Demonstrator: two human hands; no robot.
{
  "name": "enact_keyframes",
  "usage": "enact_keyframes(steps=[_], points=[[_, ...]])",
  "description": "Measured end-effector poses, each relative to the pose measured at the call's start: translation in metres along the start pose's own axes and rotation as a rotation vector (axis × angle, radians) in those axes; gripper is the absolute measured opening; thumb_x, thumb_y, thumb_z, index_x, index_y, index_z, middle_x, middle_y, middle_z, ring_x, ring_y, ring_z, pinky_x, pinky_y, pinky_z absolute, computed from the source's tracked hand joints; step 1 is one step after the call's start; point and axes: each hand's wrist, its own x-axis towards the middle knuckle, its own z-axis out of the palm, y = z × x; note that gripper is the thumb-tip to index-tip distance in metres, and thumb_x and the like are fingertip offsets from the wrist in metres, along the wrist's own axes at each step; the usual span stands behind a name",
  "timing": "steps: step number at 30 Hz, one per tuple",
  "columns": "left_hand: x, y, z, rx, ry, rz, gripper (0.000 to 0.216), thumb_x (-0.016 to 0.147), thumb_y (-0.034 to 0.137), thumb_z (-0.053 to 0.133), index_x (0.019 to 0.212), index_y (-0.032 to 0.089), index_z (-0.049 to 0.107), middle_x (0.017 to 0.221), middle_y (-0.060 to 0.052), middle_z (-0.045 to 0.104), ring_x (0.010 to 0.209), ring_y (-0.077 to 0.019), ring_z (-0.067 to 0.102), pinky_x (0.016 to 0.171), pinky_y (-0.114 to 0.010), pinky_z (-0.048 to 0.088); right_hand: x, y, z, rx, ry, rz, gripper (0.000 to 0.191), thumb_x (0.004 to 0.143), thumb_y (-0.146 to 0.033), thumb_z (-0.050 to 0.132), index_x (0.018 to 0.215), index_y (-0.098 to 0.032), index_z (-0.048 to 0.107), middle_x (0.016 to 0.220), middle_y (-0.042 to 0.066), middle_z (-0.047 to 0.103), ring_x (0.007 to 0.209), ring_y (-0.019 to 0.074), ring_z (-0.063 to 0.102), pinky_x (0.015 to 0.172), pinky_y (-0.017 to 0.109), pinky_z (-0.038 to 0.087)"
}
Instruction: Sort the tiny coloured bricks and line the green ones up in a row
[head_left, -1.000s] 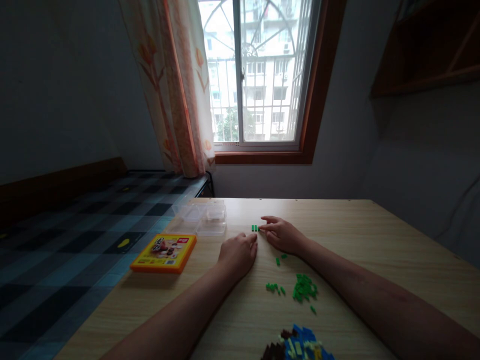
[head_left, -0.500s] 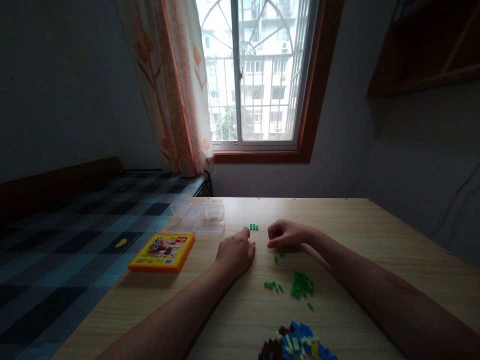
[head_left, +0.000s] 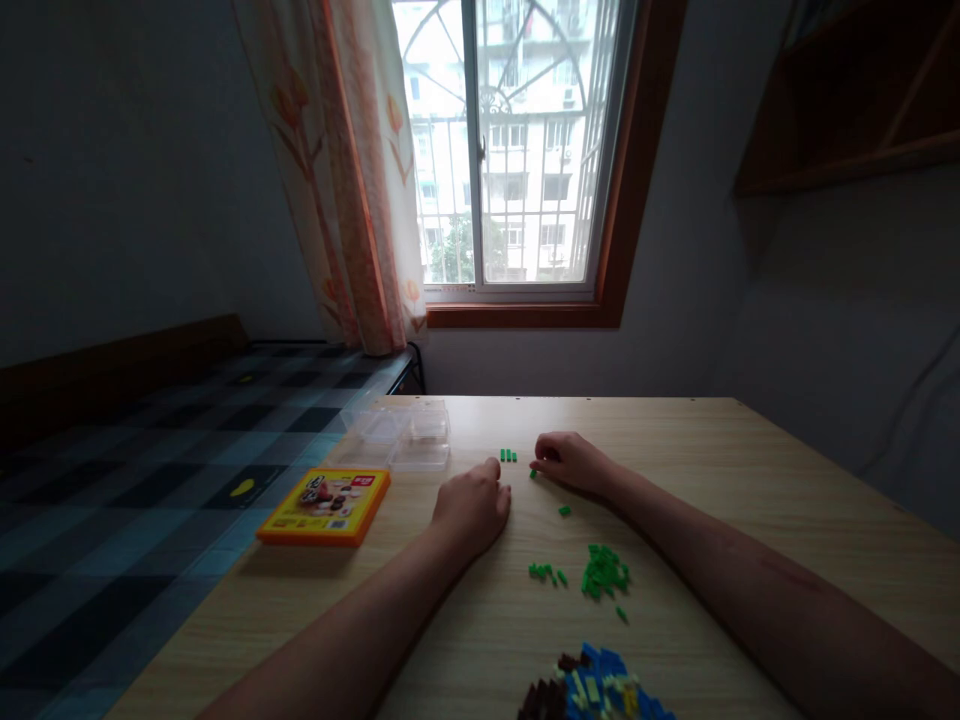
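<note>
My left hand [head_left: 471, 505] rests on the table, its index finger and thumb apart and nothing visible between them. Its fingertip lies close to a short row of green building bricks [head_left: 508, 456]. Across from it, my right hand [head_left: 574, 462] has its fingers curled, with a single green brick [head_left: 533, 473] at the thumb tip, just right of and nearer than the row. Another loose green brick [head_left: 564, 511] lies below that hand. Nearer me are a heap of green bricks [head_left: 604, 570] and a small scatter of them [head_left: 546, 572].
A mixed pile of blue, brown, cream and yellow bricks [head_left: 600, 690] sits at the near edge of view. On the left are a yellow-orange box [head_left: 326, 507] and clear plastic trays [head_left: 418, 458]. Beyond the wooden table [head_left: 675, 430] stands a window; a bed [head_left: 187, 480] is alongside.
One green brick has moved from below my right hand up toward the row, at the thumb tip. My right hand has shifted slightly away from me; the left has stayed put.
</note>
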Motion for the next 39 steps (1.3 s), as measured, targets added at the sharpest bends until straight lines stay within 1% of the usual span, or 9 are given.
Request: enact_keyframes(steps=[3,10,14,20,24,27,30,35,39], points=[[0.000,0.000,0.001,0.002,0.011,0.004,0.021,0.092,0.036,0.044,0.100,0.021,0.056,0.097,-0.009,0.071,0.087,-0.0254,0.068,0.070,-0.032,0.046,0.000,0.001,0.001,-0.007,0.059,-0.035,0.010,0.083,-0.026,0.066,0.080,-0.017,0.068,0.067,-0.001,0.059,0.060,0.0112,0.049,0.059,0.023,0.037],[0.000,0.001,0.000,0.003,0.020,0.012,0.020,0.092,0.035,0.046,0.099,0.021,0.057,0.098,-0.009,0.071,0.088,-0.0260,0.068,0.069,-0.033,0.046,-0.003,-0.009,-0.003,-0.059,0.013,-0.064,0.011,0.078,-0.028,0.073,0.077,-0.017,0.070,0.072,0.001,0.062,0.063,0.0119,0.052,0.061,0.023,0.039],[0.000,0.001,-0.001,0.006,0.005,0.014,0.020,0.093,0.035,0.045,0.100,0.021,0.057,0.100,-0.009,0.071,0.089,-0.0259,0.068,0.070,-0.033,0.046,-0.004,-0.009,0.000,-0.116,-0.004,-0.054,0.009,0.080,-0.028,0.071,0.080,-0.020,0.072,0.077,0.001,0.064,0.065,0.0123,0.054,0.064,0.024,0.040],[0.000,0.001,-0.001,0.009,-0.002,0.011,0.021,0.093,0.036,0.045,0.101,0.020,0.057,0.101,-0.010,0.071,0.091,-0.0257,0.068,0.073,-0.033,0.046,-0.002,-0.004,0.009,-0.207,0.117,0.030,0.016,0.084,-0.035,0.068,0.092,-0.024,0.075,0.081,0.002,0.066,0.067,0.0135,0.056,0.066,0.026,0.040],[-0.001,0.002,-0.002,0.009,-0.003,0.001,0.021,0.093,0.037,0.046,0.101,0.021,0.057,0.101,-0.009,0.071,0.090,-0.0251,0.068,0.072,-0.032,0.046,-0.004,-0.002,0.008,-0.161,0.163,-0.021,0.018,0.088,-0.027,0.061,0.094,-0.021,0.076,0.083,0.003,0.067,0.066,0.0125,0.056,0.068,0.026,0.042],[-0.001,0.001,-0.001,0.007,0.009,0.008,0.020,0.093,0.036,0.046,0.100,0.021,0.057,0.100,-0.009,0.071,0.090,-0.0249,0.068,0.071,-0.032,0.046,-0.006,-0.004,0.004,-0.132,0.138,-0.072,0.019,0.086,-0.021,0.059,0.088,-0.020,0.078,0.084,0.004,0.067,0.066,0.0120,0.057,0.067,0.025,0.043],[0.000,0.000,0.001,0.005,0.021,0.014,0.020,0.092,0.036,0.046,0.099,0.021,0.057,0.099,-0.008,0.071,0.089,-0.0252,0.068,0.071,-0.032,0.046,-0.008,-0.007,0.003,-0.150,0.103,-0.067,0.020,0.083,-0.019,0.061,0.091,-0.023,0.079,0.089,0.004,0.069,0.066,0.0119,0.057,0.066,0.025,0.044],[0.000,0.000,0.001,0.004,0.021,0.011,0.020,0.092,0.036,0.046,0.098,0.021,0.057,0.099,-0.009,0.071,0.088,-0.0254,0.068,0.071,-0.033,0.046,-0.007,-0.009,0.008,-0.205,0.097,-0.017,0.023,0.087,-0.026,0.058,0.097,-0.027,0.079,0.091,0.003,0.070,0.072,0.0143,0.062,0.070,0.027,0.045],[-0.001,0.002,-0.003,-0.003,-0.012,-0.009,0.021,0.093,0.036,0.046,0.101,0.021,0.057,0.102,-0.009,0.071,0.091,-0.0252,0.068,0.073,-0.033,0.046,-0.006,-0.012,0.010,-0.221,0.094,0.007,0.023,0.088,-0.029,0.058,0.097,-0.029,0.079,0.092,0.002,0.071,0.067,0.0130,0.060,0.066,0.026,0.044]])
